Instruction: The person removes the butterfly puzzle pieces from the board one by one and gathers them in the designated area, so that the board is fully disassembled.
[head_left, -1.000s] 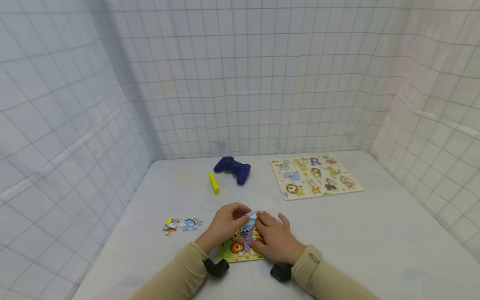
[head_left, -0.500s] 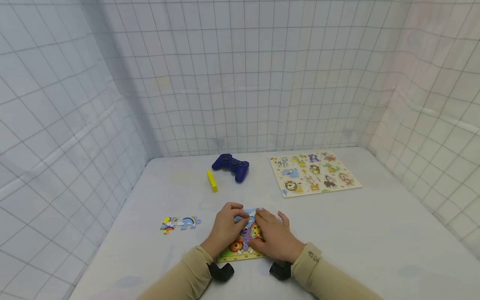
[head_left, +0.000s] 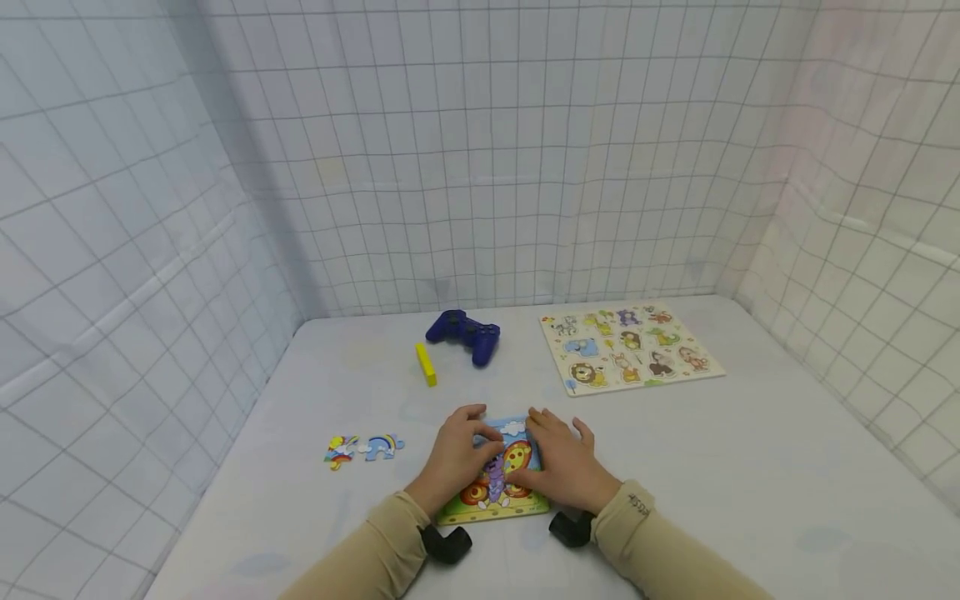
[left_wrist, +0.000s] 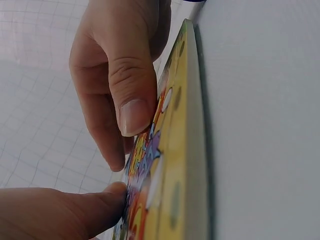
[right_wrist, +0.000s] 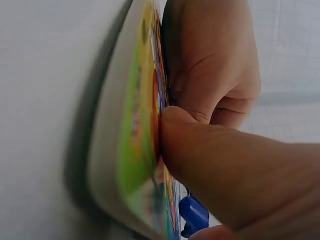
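A small jigsaw board [head_left: 495, 510] with a purple butterfly picture lies flat on the white table, between and partly under both hands. My left hand [head_left: 452, 457] rests over its left side, fingers bent and thumb near the picture; whether a piece lies beneath the fingertips is hidden. On the right side, my right hand [head_left: 567, 467] has its thumb [right_wrist: 182, 137] pressed on the picture and its fingers stretched to the far right corner. In the left wrist view, the left thumb [left_wrist: 134, 107] hangs close to the board's face. Two joined-looking rainbow puzzle pieces [head_left: 381, 447] lie to the left.
Behind the board are a yellow block [head_left: 426, 364] and a dark blue game controller [head_left: 463, 335]. An animal peg-style puzzle board [head_left: 632, 347] lies at the back right. Grid-patterned white cloth walls [head_left: 480, 167] enclose the table at the back and sides.
My right hand has slid a little to the right, uncovering the cloud and the right wing of the butterfly. The left hand has shifted slightly right, still over the board's left side.
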